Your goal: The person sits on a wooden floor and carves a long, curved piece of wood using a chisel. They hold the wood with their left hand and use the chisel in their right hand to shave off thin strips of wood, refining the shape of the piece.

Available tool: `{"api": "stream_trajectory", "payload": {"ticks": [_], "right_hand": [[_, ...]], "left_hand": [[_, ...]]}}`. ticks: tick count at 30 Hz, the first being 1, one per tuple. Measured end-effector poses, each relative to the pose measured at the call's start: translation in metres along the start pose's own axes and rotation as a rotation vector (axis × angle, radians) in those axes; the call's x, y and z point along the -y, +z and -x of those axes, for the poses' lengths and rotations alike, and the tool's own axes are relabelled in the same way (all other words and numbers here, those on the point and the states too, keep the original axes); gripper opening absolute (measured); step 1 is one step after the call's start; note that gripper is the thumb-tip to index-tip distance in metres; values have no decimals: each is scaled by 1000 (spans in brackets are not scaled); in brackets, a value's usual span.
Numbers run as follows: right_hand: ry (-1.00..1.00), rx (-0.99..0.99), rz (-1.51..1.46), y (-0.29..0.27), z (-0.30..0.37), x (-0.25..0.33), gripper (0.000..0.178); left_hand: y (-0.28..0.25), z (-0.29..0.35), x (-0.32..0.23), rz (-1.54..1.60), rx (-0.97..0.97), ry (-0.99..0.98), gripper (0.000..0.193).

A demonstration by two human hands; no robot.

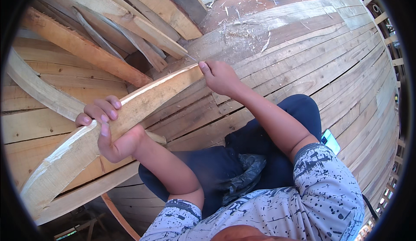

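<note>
Curved plank point(130, 111), pale and freshly hewn, runs in a long bow from the near left up toward the middle of the scene, its upper edge rough and splintered white where wood has been cut away, its broad face smoother and yellowish. It lies across a floor of planking point(303, 59) that curves away to the far right. The left hand point(108, 130) grips it around its middle, fingers point(104, 111) wrapped over the top edge and thumb pressed against the face. The right hand point(221, 77) holds its far end, fingers closed narrowly on the tip. Loose boards point(108, 29), some reddish, are stacked at the far left, just beside the plank's far end. Pale wood shavings point(242, 20) are scattered on the planking farther off.
</note>
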State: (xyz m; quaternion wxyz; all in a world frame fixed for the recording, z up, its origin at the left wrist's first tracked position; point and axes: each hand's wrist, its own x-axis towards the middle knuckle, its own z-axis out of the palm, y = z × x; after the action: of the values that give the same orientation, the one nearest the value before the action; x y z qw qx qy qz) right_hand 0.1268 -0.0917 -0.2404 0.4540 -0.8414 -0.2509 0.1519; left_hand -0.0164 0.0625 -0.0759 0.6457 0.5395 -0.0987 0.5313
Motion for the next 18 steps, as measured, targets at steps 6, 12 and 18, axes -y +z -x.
{"api": "stream_trajectory", "payload": {"ticks": [6, 12, 18], "right_hand": [[242, 115, 138, 13, -10, -26, 53], [334, 180, 184, 6, -13, -33, 51], [364, 89, 186, 21, -12, -42, 49]], "left_hand": [[6, -1, 1, -11, -29, -1, 35], [1, 0, 2, -16, -50, -6, 34], [0, 1, 2, 12, -45, -11, 33]]}}
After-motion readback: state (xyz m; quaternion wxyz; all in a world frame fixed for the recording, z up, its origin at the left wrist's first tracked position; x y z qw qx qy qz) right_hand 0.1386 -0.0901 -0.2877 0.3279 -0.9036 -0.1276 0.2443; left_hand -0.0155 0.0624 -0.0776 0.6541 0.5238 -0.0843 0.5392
